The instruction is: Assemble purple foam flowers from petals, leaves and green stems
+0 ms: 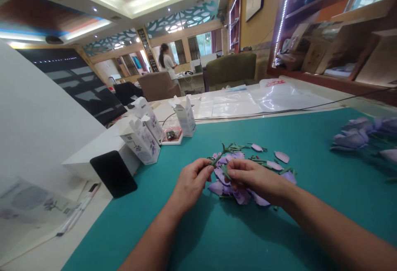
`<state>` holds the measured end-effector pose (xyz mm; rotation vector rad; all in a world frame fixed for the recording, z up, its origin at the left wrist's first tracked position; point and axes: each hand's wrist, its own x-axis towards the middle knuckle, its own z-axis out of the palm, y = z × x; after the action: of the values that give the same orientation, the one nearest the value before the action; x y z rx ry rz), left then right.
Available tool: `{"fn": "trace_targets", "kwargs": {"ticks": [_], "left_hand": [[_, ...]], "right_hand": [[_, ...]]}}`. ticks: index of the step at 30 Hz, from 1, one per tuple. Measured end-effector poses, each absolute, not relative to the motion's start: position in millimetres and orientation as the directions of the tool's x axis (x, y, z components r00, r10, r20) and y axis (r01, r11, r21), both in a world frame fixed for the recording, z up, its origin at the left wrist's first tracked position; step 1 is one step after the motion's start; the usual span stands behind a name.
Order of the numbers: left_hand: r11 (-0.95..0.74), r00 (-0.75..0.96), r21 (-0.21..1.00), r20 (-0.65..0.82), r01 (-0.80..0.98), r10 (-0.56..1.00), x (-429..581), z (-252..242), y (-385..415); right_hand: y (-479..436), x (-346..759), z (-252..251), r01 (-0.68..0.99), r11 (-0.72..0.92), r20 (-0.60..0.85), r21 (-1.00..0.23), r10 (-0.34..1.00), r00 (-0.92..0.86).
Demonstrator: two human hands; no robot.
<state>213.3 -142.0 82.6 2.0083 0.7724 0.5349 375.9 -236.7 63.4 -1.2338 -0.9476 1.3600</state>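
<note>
The person's hands meet near the middle of the teal mat (279, 229), a little toward its far edge. The left hand (192, 180) has thumb and forefinger pinched shut on the lower end of a thin green stem (217, 158), which rises slantwise away from the person; the other fingers are curled in. The right hand (251, 176) lies palm down just beside it, its thumb and forefinger closed on a short green piece (225, 173). This may be part of the same stem, but the view is too blurred to be sure.

Under and between the hands lies a heap of purple petals (223, 189), touching the right hand's fingers. Loose petals (282, 156) and bits of green lie scattered just beyond, toward the far edge.

At the mat's right edge rest finished purple flowers (356, 134), well apart from the hands. Off the far left corner, on the white table (102, 143), stand open white cartons (141, 139), one of them (186, 116) upright near the mat's far edge. A black phone (113, 174) leans at the mat's left edge, with white pens (79, 209) and a printed sheet (27, 205) nearer the person. Clear plastic bags (248, 101) lie beyond the far edge. Another person (167, 62) stands far back in the room.
</note>
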Motion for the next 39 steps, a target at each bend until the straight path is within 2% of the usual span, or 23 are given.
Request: {"fn": "trace_targets", "kwargs": {"ticks": [12, 30, 39], "left_hand": [[-0.398, 0.731, 0.866, 0.057, 0.303, 0.680, 212, 86, -144], [-0.452, 0.732, 0.834, 0.090, 0.315, 0.675, 212, 86, -145], [-0.492, 0.743, 0.813, 0.115, 0.311, 0.660, 210, 88, -146]], "right_hand": [[-233, 367, 62, -0.308, -0.129, -0.178, -0.943, 0.974, 0.138], [-234, 364, 64, -0.338, -0.139, -0.195, -0.931, 0.971, 0.140], [-234, 363, 64, -0.457, -0.169, -0.250, -0.873, 0.960, 0.122]]}}
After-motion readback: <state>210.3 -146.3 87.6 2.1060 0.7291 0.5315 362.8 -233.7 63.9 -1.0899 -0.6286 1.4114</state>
